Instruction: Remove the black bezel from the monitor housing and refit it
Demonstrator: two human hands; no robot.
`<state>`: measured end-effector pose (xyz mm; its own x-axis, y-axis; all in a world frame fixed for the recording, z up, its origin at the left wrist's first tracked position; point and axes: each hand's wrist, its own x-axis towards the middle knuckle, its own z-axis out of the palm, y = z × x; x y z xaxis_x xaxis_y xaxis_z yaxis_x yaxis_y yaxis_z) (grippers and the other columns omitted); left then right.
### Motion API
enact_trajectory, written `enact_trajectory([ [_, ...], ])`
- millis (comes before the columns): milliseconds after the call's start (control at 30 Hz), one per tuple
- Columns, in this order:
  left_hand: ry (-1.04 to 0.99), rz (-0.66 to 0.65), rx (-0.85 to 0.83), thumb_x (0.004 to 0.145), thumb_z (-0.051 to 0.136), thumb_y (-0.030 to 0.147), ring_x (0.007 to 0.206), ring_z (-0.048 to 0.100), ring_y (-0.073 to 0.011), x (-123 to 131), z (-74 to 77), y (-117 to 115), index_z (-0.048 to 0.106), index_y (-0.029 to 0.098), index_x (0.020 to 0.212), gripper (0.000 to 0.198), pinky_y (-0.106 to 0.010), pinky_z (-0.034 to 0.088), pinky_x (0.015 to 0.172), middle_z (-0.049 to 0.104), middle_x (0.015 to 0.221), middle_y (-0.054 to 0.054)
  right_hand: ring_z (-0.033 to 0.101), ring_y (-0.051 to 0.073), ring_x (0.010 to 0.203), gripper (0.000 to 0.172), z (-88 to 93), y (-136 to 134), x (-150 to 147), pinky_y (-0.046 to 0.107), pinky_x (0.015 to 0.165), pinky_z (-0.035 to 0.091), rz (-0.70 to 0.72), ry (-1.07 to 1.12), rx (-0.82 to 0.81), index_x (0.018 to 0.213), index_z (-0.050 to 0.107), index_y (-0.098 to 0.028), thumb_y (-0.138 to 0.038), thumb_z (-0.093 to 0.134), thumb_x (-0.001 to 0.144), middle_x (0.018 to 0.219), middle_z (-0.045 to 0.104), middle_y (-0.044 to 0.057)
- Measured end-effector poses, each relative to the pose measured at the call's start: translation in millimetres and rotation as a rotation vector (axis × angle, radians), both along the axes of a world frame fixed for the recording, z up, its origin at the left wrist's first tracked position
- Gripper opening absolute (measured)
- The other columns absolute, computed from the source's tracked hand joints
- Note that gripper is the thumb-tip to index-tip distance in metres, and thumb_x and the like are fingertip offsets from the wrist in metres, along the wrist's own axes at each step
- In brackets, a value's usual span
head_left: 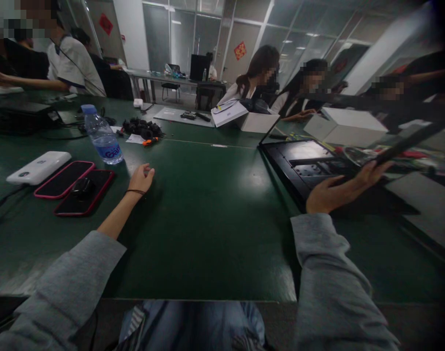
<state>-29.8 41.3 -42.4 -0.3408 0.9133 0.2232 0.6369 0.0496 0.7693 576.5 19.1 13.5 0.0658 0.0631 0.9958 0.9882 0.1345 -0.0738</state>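
My left hand (141,179) rests on the green tabletop with its fingers loosely bent and nothing visible in them; a dark band circles its wrist. Beside it lie two dark phones, one with a pink edge (66,180) and one with a red edge (84,204), a small black object (84,187) on top of the latter. At the right, my right hand (345,190) reaches over a flat black device (312,158) with a shiny panel. Its fingers hold the raised black frame (409,141) of that device, its thumb apart. Blur hides the fingertips.
A water bottle (102,136) and a white power bank (39,167) stand left on the green table (208,219). Black cables (142,129) lie behind my left hand. White boxes (349,126) sit toward the back right. Several people sit around the table.
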Motion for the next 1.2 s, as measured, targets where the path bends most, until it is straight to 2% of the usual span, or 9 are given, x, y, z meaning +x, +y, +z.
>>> enact_trajectory([
  [133,-0.009,-0.012,0.004,0.092,0.057,0.035,0.104,0.069,-0.0238,1,0.6,0,0.06,0.012,0.136,0.05,-0.042,0.05,0.105,0.069,0.127,-0.016,0.031,0.029,0.157,0.064,14.4,-5,-49,0.062,0.121,0.035,0.11,-0.183,0.028,0.162,0.029,-0.015,-0.012,0.034,0.098,0.166,0.035,0.022],
  [300,-0.035,-0.011,0.035,0.093,0.057,0.036,0.104,0.069,-0.0241,0,-0.1,1,0.06,0.011,0.136,0.05,-0.042,0.052,0.103,0.068,0.128,-0.017,0.034,0.032,0.155,0.064,24.4,-19,-99,0.062,0.12,0.039,0.199,-0.178,0.036,0.163,0.027,-0.016,-0.014,0.04,0.1,0.165,0.038,0.02],
  [400,-0.054,-0.009,0.058,0.094,0.057,0.039,0.103,0.069,-0.0242,-1,-2.0,2,0.06,0.011,0.136,0.05,-0.043,0.052,0.101,0.068,0.127,-0.018,0.04,0.033,0.152,0.063,20.1,-17,-98,0.062,0.118,0.041,0.183,-0.141,0.05,0.162,0.029,-0.015,-0.02,0.044,0.101,0.16,0.045,0.021],
  [467,-0.076,-0.009,0.087,0.095,0.056,0.043,0.102,0.069,-0.0238,-1,-3.5,3,0.059,0.012,0.137,0.052,-0.044,0.053,0.1,0.068,0.126,-0.017,0.054,0.032,0.141,0.061,16.3,-14,-95,0.059,0.114,0.047,0.208,-0.071,0.038,0.162,0.031,-0.016,-0.025,0.044,0.103,0.154,0.051,0.02],
  [600,-0.09,0.018,0.216,0.094,0.061,0.053,0.109,0.068,-0.0256,-1,-4.7,3,0.051,0.012,0.145,0.067,-0.046,0.051,0.104,0.062,0.135,-0.021,0.074,0.024,0.109,0.061,9.6,-8,-96,0.048,0.091,0.063,0.41,0.122,-0.055,0.165,0.024,-0.023,-0.034,0.037,0.107,0.153,0.052,0.017],
  [767,-0.121,0.068,0.355,0.086,0.071,0.061,0.119,0.067,-0.0286,-1,-1.2,2,0.049,0.016,0.147,0.079,-0.045,0.051,0.106,0.059,0.141,-0.02,0.076,0.016,0.088,0.062,2.5,-3,-101,0.038,0.077,0.066,0.508,0.312,-0.192,0.166,0.015,-0.026,-0.042,0.032,0.109,0.138,0.062,0.014],
  [867,-0.251,-0.005,0.372,0.093,0.061,0.061,0.096,0.074,-0.0199,2,0.6,2,0.046,0.021,0.149,0.07,-0.037,0.058,0.092,0.069,0.126,-0.013,0.071,0.013,0.075,0.06,0.5,-3,-100,0.034,0.072,0.065,0.484,0.392,-0.215,0.164,0.012,-0.022,-0.045,0.028,0.109,0.122,0.067,0.012],
  [1000,-0.369,-0.101,0.337,0.097,0.056,0.056,0.067,0.072,-0.013,6,-0.4,2,0.038,0.022,0.152,0.067,-0.03,0.059,0.071,0.075,0.112,-0.009,0.069,0.014,0.073,0.057,-3.9,-2,-98,0.036,0.075,0.063,0.47,0.444,-0.298,0.161,0.014,-0.023,-0.044,0.026,0.109,0.115,0.065,0.011],
  [1200,-0.266,-0.173,0.256,0.095,0.059,0.047,0.071,0.072,-0.0164,7,-4.6,1,0.043,0.022,0.149,0.062,-0.035,0.06,0.076,0.076,0.107,-0.009,0.07,0.018,0.078,0.061,-22.8,10,-87,0.04,0.076,0.063,0.406,0.511,-0.463,0.162,0.015,-0.023,-0.039,0.028,0.104,0.112,0.064,0.01],
])
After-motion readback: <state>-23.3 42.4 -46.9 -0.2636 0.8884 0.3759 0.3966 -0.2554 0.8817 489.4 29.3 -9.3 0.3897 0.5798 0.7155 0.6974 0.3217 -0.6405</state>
